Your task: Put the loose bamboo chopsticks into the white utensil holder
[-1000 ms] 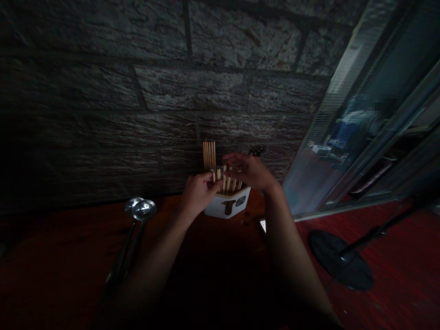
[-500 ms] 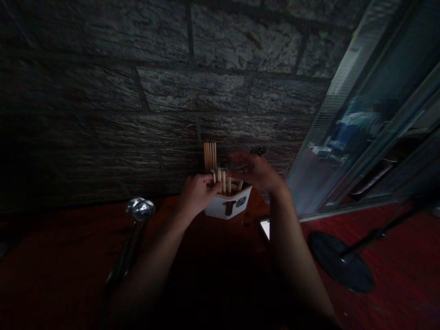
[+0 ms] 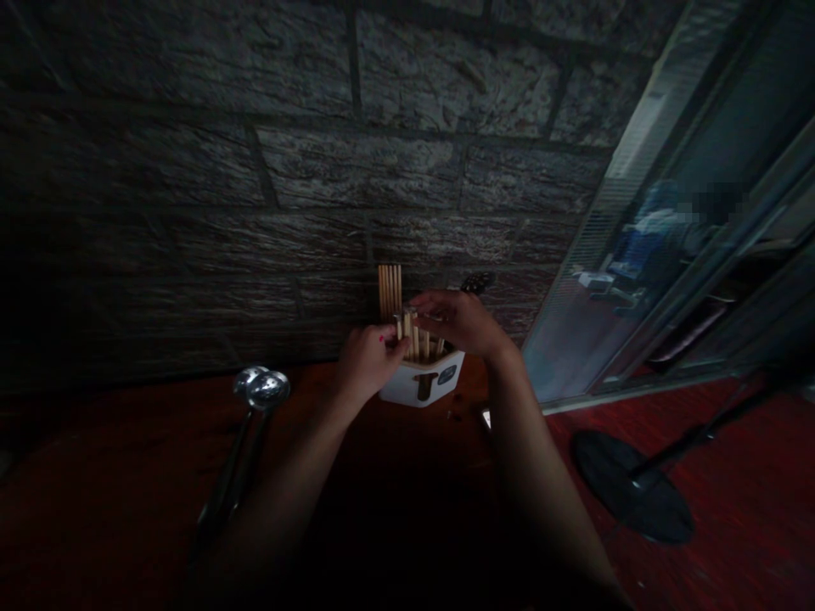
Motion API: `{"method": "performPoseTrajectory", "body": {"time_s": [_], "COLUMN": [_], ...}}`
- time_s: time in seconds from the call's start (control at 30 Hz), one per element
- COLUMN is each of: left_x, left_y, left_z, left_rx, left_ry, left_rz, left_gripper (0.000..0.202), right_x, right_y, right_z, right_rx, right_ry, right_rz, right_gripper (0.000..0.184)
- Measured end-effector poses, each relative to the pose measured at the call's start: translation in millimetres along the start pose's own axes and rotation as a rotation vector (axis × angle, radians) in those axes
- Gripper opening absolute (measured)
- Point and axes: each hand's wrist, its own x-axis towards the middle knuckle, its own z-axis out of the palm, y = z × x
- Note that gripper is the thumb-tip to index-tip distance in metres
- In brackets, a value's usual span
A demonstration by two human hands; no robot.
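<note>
A white holder (image 3: pixel 407 390) with a dark cutout in its front stands on the dark reddish-brown table (image 3: pixel 318 386) against the wall. Several light wooden chopsticks (image 3: pixel 418 341) stand upright in it. More chopsticks (image 3: pixel 390 288) rise in a neat row at its back left. My left hand (image 3: pixel 370 361) is closed at the holder's left side, thumb and fingers around some of the upright chopsticks. From the right, my right hand (image 3: pixel 463 322) reaches over the holder, its fingers closing at the chopsticks' top ends. Its exact grip is partly hidden.
Two metal ladles (image 3: pixel 267 390) lie on the table at left. A phone-like bright-edged object (image 3: pixel 487 418) sits beside my right forearm. Behind is a stone-block wall (image 3: pixel 407 161). A glass door (image 3: pixel 573 339) and a round black stand base (image 3: pixel 630 484) are at right.
My right hand has moved left and slightly down, from above the holder's right side to the chopstick tops. My left hand has stayed almost in place on the chopsticks.
</note>
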Motion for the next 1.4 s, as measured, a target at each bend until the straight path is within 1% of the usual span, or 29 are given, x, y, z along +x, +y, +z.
{"method": "performPoseTrajectory", "body": {"time_s": [0.13,0.3,0.37,0.47,0.53,0.6,0.7,0.8,1.03,1.13,1.23,1.4], "left_x": [-0.2,-0.1,0.0,-0.3,-0.5,-0.6,-0.9,-1.7,-3.0,-2.8,-3.0,-3.3], "left_y": [1.2,3.2,3.7,3.5,2.9,2.2,1.4,0.9,-0.4,-0.2,-0.1,-0.1], "left_z": [3.7,5.8,6.7,8.9,10.5,11.9,13.9,16.8,23.8,24.3,24.1,23.2], "left_rx": [0.039,0.114,0.139,0.156,0.154,0.150,0.169,0.206,0.275,0.298,0.298,0.256], "left_ry": [0.012,0.037,0.043,0.058,0.071,0.078,0.071,0.061,0.107,0.108,0.119,0.130], "left_rz": [-0.026,-0.051,-0.054,-0.066,-0.068,-0.061,-0.060,-0.074,-0.083,-0.101,-0.091,-0.082], "left_gripper": [0.016,0.017,0.019,0.020,0.018,0.018,0.020,0.022,0.029,0.029,0.028,0.027], "right_x": [1.1,2.8,2.8,1.8,1.3,1.5,2.5,3.1,4.5,4.7,4.4,4.7], "right_y": [7.4,17.3,18.5,17.2,14.8,12.0,9.1,8.2,10.3,11.8,12.8,15.5], "right_z": [1.6,2.9,2.8,3.1,4.1,5.6,7.2,7.2,6.1,6.0,5.9,6.9], "right_rx": [-0.046,-0.084,-0.061,0.032,0.071,0.039,-0.067,-0.089,-0.090,-0.085,-0.089,-0.029], "right_ry": [0.046,0.092,0.067,0.000,-0.036,-0.043,-0.008,0.016,0.065,0.099,0.114,0.119], "right_rz": [0.029,0.068,0.043,-0.030,-0.059,-0.049,-0.017,-0.015,0.058,0.081,0.103,0.080], "right_gripper": [0.018,0.021,0.026,0.036,0.039,0.036,0.025,0.020,0.020,0.020,0.019,0.016]}}
